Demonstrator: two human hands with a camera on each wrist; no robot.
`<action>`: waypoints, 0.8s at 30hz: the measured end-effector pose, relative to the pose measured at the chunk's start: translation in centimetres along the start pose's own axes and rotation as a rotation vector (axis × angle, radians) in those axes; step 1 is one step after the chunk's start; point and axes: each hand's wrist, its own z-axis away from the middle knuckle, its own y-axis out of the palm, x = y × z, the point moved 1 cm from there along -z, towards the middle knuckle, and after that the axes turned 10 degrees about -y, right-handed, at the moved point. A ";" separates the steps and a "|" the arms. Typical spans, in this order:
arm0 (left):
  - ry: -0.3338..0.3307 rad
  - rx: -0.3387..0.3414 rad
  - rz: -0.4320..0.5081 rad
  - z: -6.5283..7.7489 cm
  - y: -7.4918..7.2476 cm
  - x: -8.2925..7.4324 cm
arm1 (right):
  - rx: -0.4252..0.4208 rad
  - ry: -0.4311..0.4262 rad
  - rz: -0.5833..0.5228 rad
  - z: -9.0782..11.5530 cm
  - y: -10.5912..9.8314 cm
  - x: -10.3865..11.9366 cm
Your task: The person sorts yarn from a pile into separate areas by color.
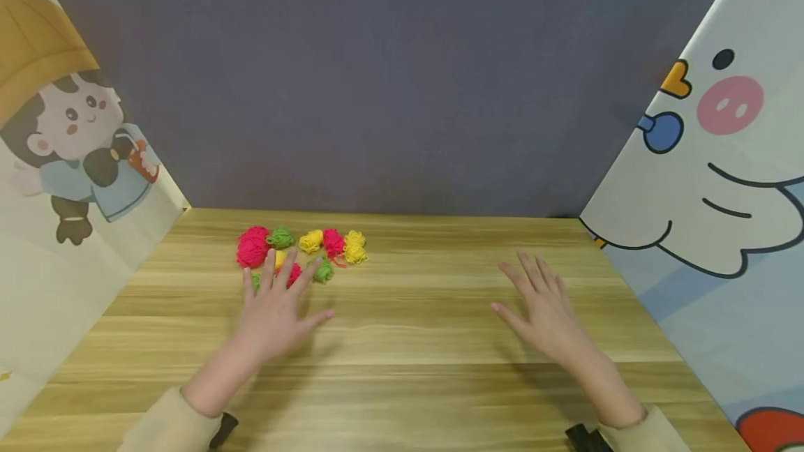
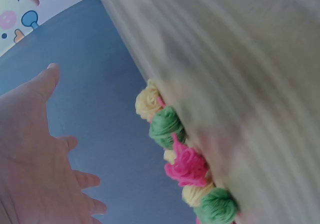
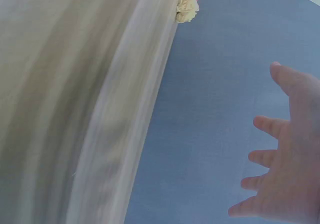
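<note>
A flat dark-grey panel (image 1: 389,82) stood behind the striped wood-grain table (image 1: 408,326) on my remote feed. Above it I saw the bare left hand (image 1: 273,319) and, well apart, the bare right hand (image 1: 549,316), fingers spread on both. Small pink, green and yellow balls of yarn (image 1: 310,241) lay far left (the left hand hid some from me).

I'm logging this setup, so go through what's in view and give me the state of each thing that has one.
Left hand: fingers spread, holding nothing
Right hand: fingers spread, holding nothing
Leftmost pink yarn: bunched up
Rear green yarn: bunched up
Middle pink yarn: bunched, loose strand at its near side
Rightmost yellow yarn: bunched up
Yarn behind the left fingers: partly hidden
</note>
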 end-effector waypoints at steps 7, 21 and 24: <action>0.011 -0.042 0.022 -1.4 -1.3 0.2 | -0.049 -0.044 0.025 -1.8 -0.3 0.7; 0.026 -0.063 0.043 -3.7 -3.7 1.7 | -0.088 -0.074 0.017 -5.8 -1.5 2.1; 0.040 -0.054 0.053 -4.1 -4.1 2.0 | -0.090 -0.079 0.011 -6.7 -1.8 2.6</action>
